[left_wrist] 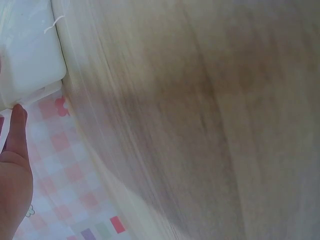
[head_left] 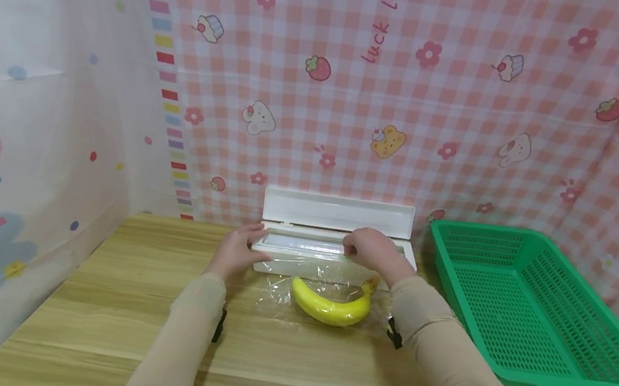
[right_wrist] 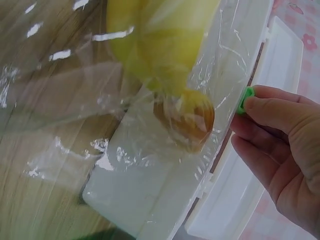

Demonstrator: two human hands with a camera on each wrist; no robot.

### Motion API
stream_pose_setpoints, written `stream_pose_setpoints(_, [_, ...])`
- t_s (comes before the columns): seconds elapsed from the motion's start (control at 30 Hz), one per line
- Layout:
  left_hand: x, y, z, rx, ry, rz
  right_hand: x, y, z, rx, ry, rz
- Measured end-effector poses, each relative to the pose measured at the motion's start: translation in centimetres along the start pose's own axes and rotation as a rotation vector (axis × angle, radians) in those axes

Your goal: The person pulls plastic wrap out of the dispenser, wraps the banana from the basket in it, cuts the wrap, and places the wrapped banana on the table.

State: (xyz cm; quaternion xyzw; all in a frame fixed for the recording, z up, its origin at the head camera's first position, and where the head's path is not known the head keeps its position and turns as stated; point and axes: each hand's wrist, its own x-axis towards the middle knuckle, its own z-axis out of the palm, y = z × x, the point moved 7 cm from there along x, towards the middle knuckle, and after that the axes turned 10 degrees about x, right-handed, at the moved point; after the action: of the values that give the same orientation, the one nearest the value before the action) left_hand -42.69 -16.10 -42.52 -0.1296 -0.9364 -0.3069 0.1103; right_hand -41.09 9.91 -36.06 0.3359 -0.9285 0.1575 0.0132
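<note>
A white cling film dispenser [head_left: 275, 268] lies at the back of the table, its lid [head_left: 336, 212] raised against the cloth. My left hand [head_left: 238, 252] grips the dispenser's left end, thumb at the front and fingers on the far side. Between thumb and fingertips, my right hand [right_wrist: 285, 130] pinches a small green slide cutter [right_wrist: 246, 100] at the dispenser's edge. A sheet of clear cling film [head_left: 275, 288] runs from the dispenser toward me. Under it shows a yellow banana [head_left: 331, 308], its brown stem end [right_wrist: 192, 122] close to the dispenser.
To the right stands a green plastic basket [head_left: 527, 380], near my right forearm. The wooden table [head_left: 261, 371] ends at a pink checked cloth [head_left: 352, 100] hung behind it. White patterned cloth [head_left: 76, 121] hangs on the left.
</note>
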Motion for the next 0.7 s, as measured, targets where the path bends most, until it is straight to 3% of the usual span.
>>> stream_pose_setpoints(0.7, [-0.2, 0.4, -0.2, -0.012, -0.024, -0.028, -1.5, 1.4, -0.8, -0.028, -0.024, 0.004])
